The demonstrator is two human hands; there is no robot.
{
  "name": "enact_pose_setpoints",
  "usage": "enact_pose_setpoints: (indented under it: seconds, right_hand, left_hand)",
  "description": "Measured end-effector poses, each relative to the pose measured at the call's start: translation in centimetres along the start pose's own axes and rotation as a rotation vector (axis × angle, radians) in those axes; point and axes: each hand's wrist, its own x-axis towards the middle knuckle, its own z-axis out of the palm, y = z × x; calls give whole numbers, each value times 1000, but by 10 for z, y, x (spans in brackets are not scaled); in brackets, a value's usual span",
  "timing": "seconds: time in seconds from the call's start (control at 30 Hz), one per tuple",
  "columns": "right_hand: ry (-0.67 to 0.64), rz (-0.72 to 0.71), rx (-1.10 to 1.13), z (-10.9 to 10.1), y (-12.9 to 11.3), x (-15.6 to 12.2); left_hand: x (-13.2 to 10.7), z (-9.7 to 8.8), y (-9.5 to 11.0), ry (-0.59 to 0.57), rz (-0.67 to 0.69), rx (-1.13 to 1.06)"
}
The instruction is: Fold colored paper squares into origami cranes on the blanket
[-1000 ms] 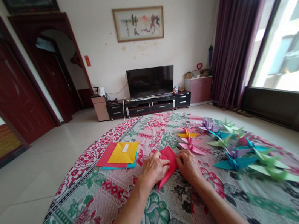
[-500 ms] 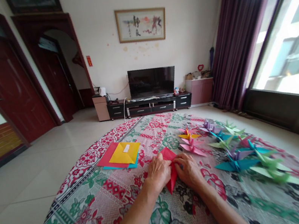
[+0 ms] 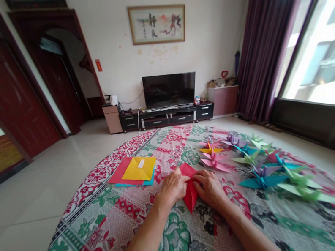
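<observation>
A red sheet of origami paper (image 3: 191,196), folded into a long diamond, lies on the patterned tablecloth between my hands. My left hand (image 3: 175,185) grips its left edge, fingers bent over the paper. From the other side my right hand (image 3: 208,185) is closed on the right edge, its fingertips close to those of the left. The fingers partly cover the middle of the paper, so the fold there is hidden. Just beyond my right hand sits a pink paper crane (image 3: 214,161), with a yellow-orange paper crane (image 3: 211,149) behind it.
To the left lies a stack of square paper, with a yellow sheet (image 3: 145,172) over red and blue ones. Several folded cranes spread over the right side, among them a blue crane (image 3: 263,181) and a green crane (image 3: 304,186). The tablecloth (image 3: 112,220) has a rounded edge.
Both hands stay at the red paper, with only slight shifts of the fingers. My left hand sits slightly farther left, and more of the paper's lower part shows. The whole view has shifted slightly.
</observation>
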Motion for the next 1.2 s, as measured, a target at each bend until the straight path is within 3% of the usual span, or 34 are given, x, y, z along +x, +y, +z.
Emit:
enact_pose_setpoints:
  seconds: [0.17,0.3,0.47,0.83,1.2]
  right_hand:
    - [-4,19,-52,-3,-8,-2]
    - [-9,37,-68,-4,-12,-2]
    - [-16,37,-63,-2,-10,-2]
    - [-18,23,-76,-1,-12,-6]
    - [-72,27,-183,-7,-25,-18]
  left_hand:
    - [2,2,-5,42,31,-3]
    - [5,6,-8,107,136,-28]
    - [9,14,-10,93,232,-28]
    - [9,13,-4,52,220,-36]
    - [3,17,-6,114,249,-66]
